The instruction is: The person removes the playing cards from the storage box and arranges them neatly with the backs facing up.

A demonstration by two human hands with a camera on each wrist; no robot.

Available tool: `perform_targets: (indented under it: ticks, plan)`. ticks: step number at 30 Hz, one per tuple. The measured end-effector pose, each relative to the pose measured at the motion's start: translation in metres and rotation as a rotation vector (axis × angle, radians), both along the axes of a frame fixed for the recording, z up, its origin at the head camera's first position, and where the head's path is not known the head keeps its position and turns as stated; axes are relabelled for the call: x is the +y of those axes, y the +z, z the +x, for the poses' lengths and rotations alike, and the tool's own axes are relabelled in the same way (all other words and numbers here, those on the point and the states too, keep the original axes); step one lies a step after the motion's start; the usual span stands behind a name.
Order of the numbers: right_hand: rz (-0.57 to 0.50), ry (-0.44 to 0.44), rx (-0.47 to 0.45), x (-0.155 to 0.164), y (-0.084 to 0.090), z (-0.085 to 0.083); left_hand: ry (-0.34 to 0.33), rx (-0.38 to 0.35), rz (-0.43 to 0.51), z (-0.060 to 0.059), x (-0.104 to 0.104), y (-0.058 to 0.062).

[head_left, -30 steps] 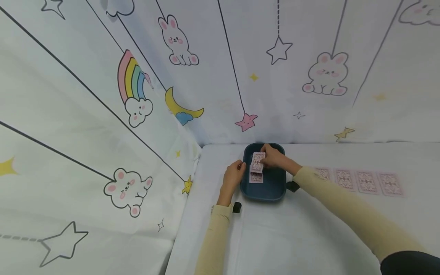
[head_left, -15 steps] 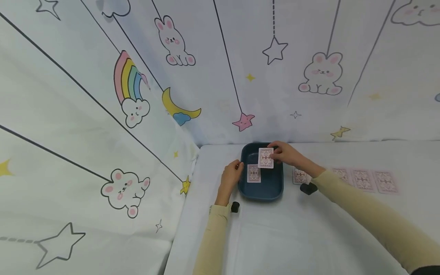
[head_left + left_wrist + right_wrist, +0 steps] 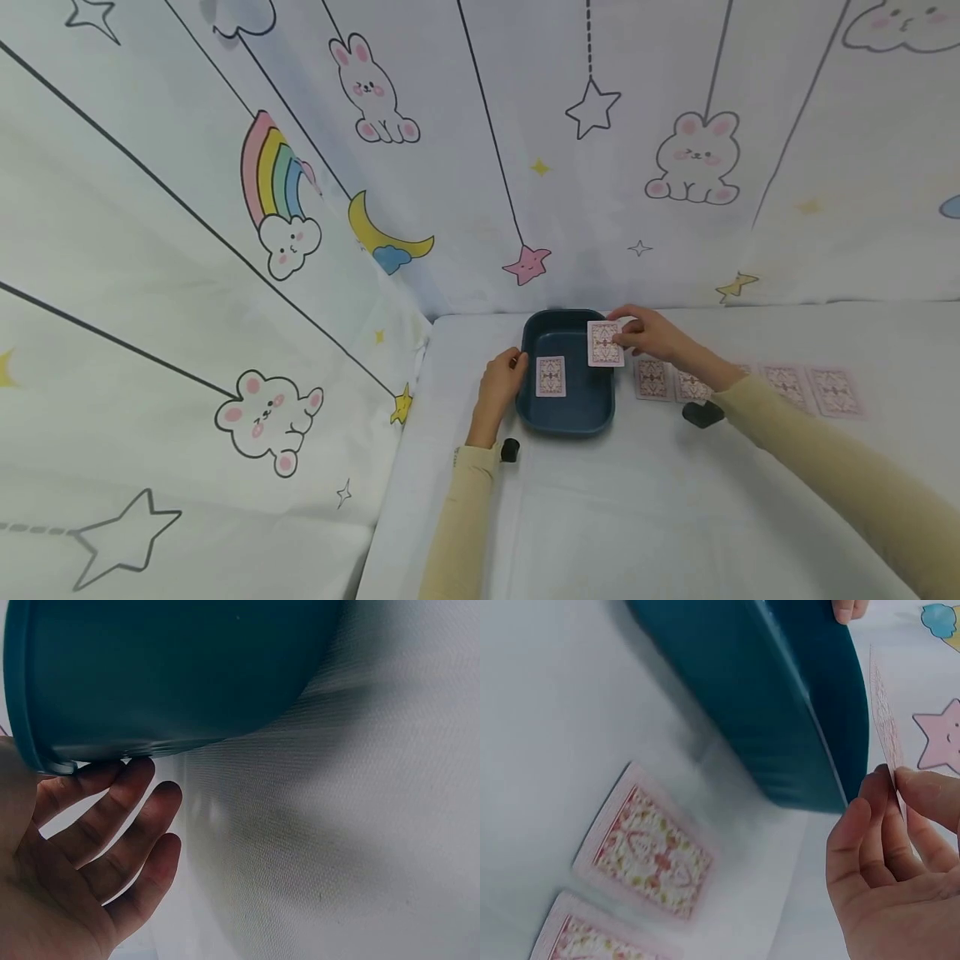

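Between thumb and fingers, my right hand (image 3: 652,335) pinches a playing card (image 3: 604,343), back pattern showing in the head view. This card is up over the right rim of a dark blue-green tray (image 3: 570,425); the right wrist view shows it nearly edge-on. At the tray's left side, my left hand (image 3: 501,385) grips the rim, its thumb over the edge and fingers (image 3: 139,776) against the outer wall. Another card (image 3: 551,377) lies face down inside the tray. In the left wrist view the thumb is mostly hidden.
Right of the tray, several face-down cards (image 3: 652,381) lie in a row on the white cloth (image 3: 600,517), some partly behind the right forearm. Black wrist devices (image 3: 702,414) sit under the wrists. A printed curtain (image 3: 480,167) rises behind the table.
My right hand has drawn the card off the one in the tray and carried it right, to the right rim. The left hand stays at the tray's edge; the view shifts slightly.
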State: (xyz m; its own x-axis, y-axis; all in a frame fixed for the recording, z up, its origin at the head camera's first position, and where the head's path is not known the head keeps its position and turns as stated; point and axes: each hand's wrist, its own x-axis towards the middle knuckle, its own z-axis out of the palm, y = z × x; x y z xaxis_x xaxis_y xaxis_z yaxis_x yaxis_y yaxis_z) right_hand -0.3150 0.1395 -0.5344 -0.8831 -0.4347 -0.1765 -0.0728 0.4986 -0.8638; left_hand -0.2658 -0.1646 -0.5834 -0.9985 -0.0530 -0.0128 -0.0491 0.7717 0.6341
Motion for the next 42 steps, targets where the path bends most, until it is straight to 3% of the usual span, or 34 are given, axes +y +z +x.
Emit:
perform_targets:
  ticks: [10, 28, 42]
  plan:
    - [0.018, -0.010, -0.016, 0.021, -0.002, 0.010, 0.000, -0.005, 0.010, 0.002, 0.000, 0.000]
    - [0.055, -0.008, 0.013, 0.073, -0.022, 0.022, 0.019, -0.021, 0.011, 0.001, 0.002, 0.000]
    - [0.022, 0.006, 0.009, 0.102, -0.028, 0.030, 0.011, -0.014, 0.016, 0.002, 0.001, 0.001]
